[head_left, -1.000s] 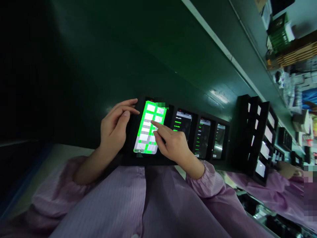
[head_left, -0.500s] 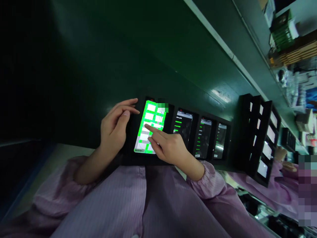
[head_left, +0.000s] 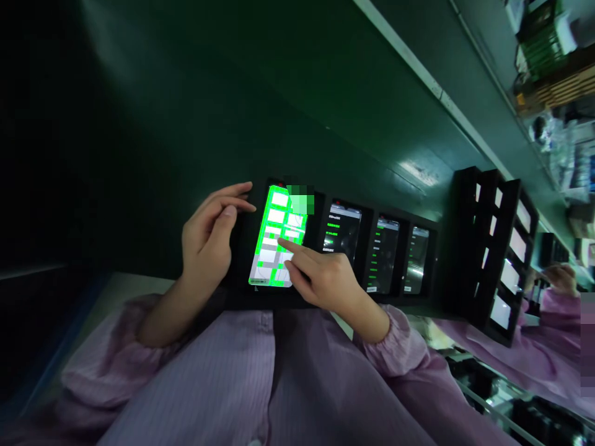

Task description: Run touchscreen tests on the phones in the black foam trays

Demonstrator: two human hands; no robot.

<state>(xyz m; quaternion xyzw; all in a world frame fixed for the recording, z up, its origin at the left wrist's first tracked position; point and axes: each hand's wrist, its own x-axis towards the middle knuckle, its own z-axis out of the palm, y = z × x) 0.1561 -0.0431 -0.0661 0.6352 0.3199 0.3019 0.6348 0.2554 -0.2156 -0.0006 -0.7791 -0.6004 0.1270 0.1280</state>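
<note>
A phone (head_left: 267, 254) with a bright screen of white blocks and green bands lies in the leftmost slot of a black tray (head_left: 260, 300). The extended index finger of my right hand (head_left: 328, 279) is on this screen. Its thumb is apart and the other fingers are curled, with nothing held. My left hand (head_left: 209, 238) is by the tray's left end, fingers stretched out and holding nothing. Farther right in the tray, a second phone (head_left: 343, 229), a third phone (head_left: 383, 257) and a fourth phone (head_left: 416, 260) show dark screens with lines of text.
A stack of black trays (head_left: 499, 248) with lit phones stands to the right on the green table (head_left: 242, 111). Beyond it a co-worker's hand (head_left: 560, 279) and pink sleeve show. Boxes and plastic-wrapped items (head_left: 553, 136) lie at the far right.
My right index finger has shifted slightly to the right and down on the phone screen, where the white blocks and green bands remain. The view has turned slightly. A co-worker's hand at right has risen.
</note>
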